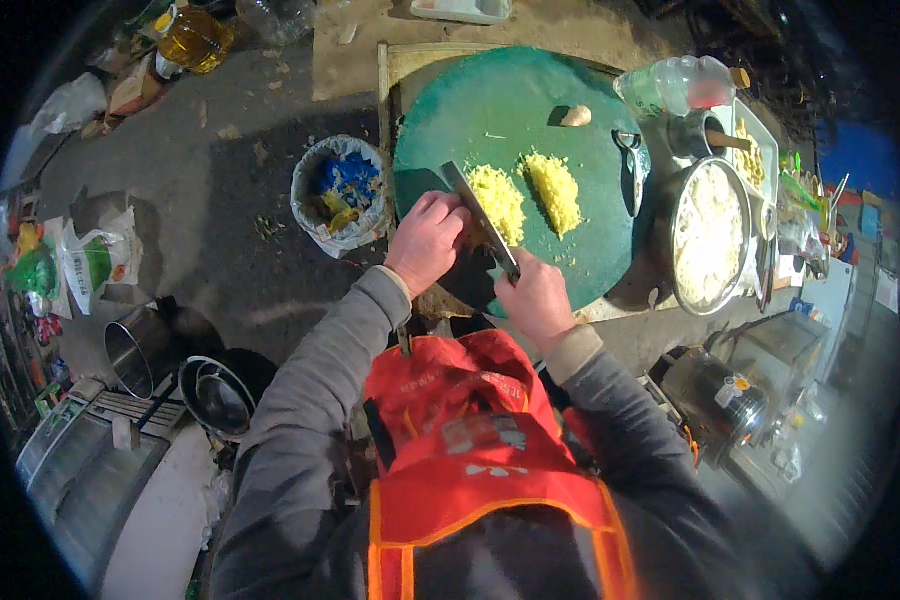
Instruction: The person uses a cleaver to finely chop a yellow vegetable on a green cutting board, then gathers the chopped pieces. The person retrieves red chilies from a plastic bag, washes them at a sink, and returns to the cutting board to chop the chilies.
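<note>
My right hand [538, 296] grips the handle of a cleaver [482, 219], whose blade points up and left over a round green cutting board [457, 105]. Curled fingers of my left hand [430, 236] rest close against the blade's left side; what lies under them is hidden. Right beside the blade is a heap of finely chopped yellow food [501, 202], perhaps ginger. A second chopped heap [553, 193] lies further right. Near the board's far edge sits a pale unchopped piece [576, 115], and a peeler [633, 172] lies at its right edge.
A lined waste bin [379, 217] stands left of the board. To the right are a metal bowl of white food [711, 236], a metal pot with a wooden handle [696, 136], a plastic bottle [679, 84] and a white tray [766, 139]. Metal pots [139, 352] stand at the lower left.
</note>
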`<state>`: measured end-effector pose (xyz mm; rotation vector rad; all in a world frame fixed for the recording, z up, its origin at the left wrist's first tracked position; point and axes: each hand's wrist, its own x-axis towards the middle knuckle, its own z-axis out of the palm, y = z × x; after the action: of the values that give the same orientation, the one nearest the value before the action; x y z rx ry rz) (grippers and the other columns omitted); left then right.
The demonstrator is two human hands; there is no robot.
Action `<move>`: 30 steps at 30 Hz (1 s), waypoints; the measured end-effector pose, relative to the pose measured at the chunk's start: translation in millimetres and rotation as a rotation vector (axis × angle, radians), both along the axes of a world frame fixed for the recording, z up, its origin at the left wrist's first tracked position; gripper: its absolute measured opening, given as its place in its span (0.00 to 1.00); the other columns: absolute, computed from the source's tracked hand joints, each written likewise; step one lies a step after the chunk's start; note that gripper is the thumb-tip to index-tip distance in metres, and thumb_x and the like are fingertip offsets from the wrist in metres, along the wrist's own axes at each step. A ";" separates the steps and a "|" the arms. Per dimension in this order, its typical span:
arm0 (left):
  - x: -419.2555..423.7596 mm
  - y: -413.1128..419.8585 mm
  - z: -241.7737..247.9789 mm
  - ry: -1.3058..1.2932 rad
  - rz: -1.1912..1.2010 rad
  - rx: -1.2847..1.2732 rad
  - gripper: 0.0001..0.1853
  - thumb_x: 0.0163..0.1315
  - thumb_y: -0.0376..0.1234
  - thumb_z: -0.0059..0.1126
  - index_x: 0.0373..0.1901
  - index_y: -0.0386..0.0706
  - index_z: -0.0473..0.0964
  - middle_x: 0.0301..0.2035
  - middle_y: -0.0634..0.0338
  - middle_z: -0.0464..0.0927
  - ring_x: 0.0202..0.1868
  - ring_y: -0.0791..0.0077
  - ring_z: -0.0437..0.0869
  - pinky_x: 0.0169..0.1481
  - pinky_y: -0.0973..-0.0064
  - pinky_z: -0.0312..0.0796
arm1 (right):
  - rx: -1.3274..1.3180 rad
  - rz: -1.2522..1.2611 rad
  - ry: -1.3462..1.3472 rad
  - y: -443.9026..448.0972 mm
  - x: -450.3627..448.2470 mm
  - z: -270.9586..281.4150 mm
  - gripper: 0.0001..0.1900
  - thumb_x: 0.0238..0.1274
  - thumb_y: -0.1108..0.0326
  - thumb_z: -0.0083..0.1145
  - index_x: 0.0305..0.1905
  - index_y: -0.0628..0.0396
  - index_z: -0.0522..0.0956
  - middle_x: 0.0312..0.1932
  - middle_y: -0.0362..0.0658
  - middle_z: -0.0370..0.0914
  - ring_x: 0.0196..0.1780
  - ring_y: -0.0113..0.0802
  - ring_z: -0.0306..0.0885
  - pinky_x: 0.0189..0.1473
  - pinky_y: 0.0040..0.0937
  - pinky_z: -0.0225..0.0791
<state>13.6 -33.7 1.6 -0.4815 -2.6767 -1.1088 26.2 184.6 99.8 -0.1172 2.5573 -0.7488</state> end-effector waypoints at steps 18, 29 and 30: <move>7.8 -5.1 -1.7 -0.033 0.017 -0.003 0.18 0.56 0.22 0.68 0.50 0.39 0.83 0.54 0.50 0.83 0.60 0.45 0.82 0.66 0.53 0.79 | 0.009 -0.044 -0.018 1.2 7.9 2.1 0.18 0.66 0.67 0.63 0.56 0.62 0.86 0.35 0.65 0.86 0.43 0.67 0.89 0.49 0.56 0.81; 14.9 -6.0 -1.4 0.029 0.020 -0.041 0.15 0.58 0.23 0.68 0.48 0.38 0.83 0.53 0.50 0.84 0.59 0.46 0.82 0.67 0.55 0.78 | -0.021 0.015 -0.010 -3.3 6.1 -4.9 0.18 0.65 0.65 0.64 0.55 0.62 0.86 0.39 0.66 0.87 0.46 0.68 0.88 0.51 0.59 0.81; 13.2 -7.6 -2.2 0.042 0.018 -0.055 0.15 0.58 0.23 0.68 0.48 0.38 0.83 0.52 0.50 0.84 0.59 0.46 0.82 0.66 0.54 0.78 | -0.067 0.017 0.049 -2.6 8.5 -3.4 0.18 0.65 0.65 0.64 0.56 0.61 0.86 0.39 0.66 0.87 0.46 0.69 0.88 0.51 0.59 0.80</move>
<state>26.8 -41.3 -0.6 -0.4836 -2.6755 -1.0115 34.7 182.0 96.5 -0.1811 2.5745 -0.8343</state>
